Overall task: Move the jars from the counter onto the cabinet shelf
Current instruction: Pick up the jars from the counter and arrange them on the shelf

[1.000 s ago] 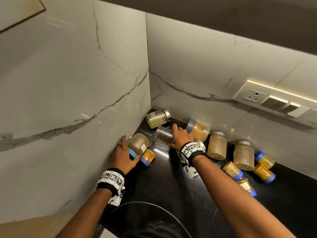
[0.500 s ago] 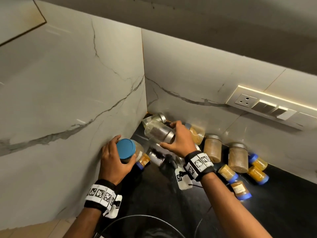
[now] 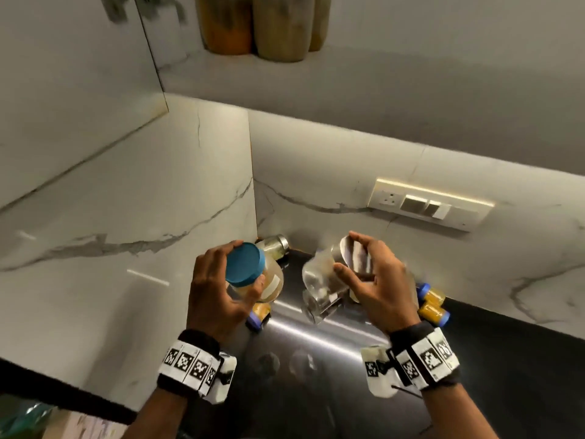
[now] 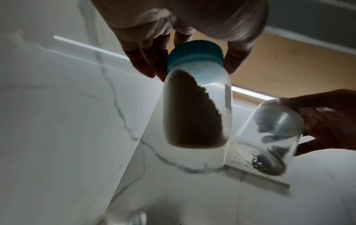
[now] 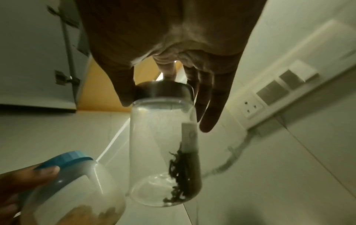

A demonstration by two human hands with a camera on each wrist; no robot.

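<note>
My left hand (image 3: pixel 218 286) grips a blue-lidded jar (image 3: pixel 253 274) of brown powder by its lid, held above the black counter (image 3: pixel 493 350); the same blue-lidded jar (image 4: pixel 196 97) hangs below my fingers in the left wrist view. My right hand (image 3: pixel 370 280) holds a clear glass jar (image 3: pixel 323 286) with a metal lid, nearly empty, with a few dark bits at its bottom (image 5: pixel 163 143). Several jars (image 3: pixel 259 26) stand on the cabinet shelf (image 3: pixel 380 74) at the top. More jars remain on the counter: a metal-lidded one (image 3: pixel 275 245) in the corner and small blue-lidded yellow ones (image 3: pixel 432 302).
Marble walls meet in a corner (image 3: pixel 251 185) behind the jars. A switch and socket plate (image 3: pixel 427 205) is on the right wall. A small yellow jar (image 3: pixel 261 313) lies below my left hand. An open cabinet door (image 3: pixel 79 74) hangs at upper left.
Both hands have lifted their jars off the counter and risen. The view has tilted up, bringing the shelf with its jars into sight.
</note>
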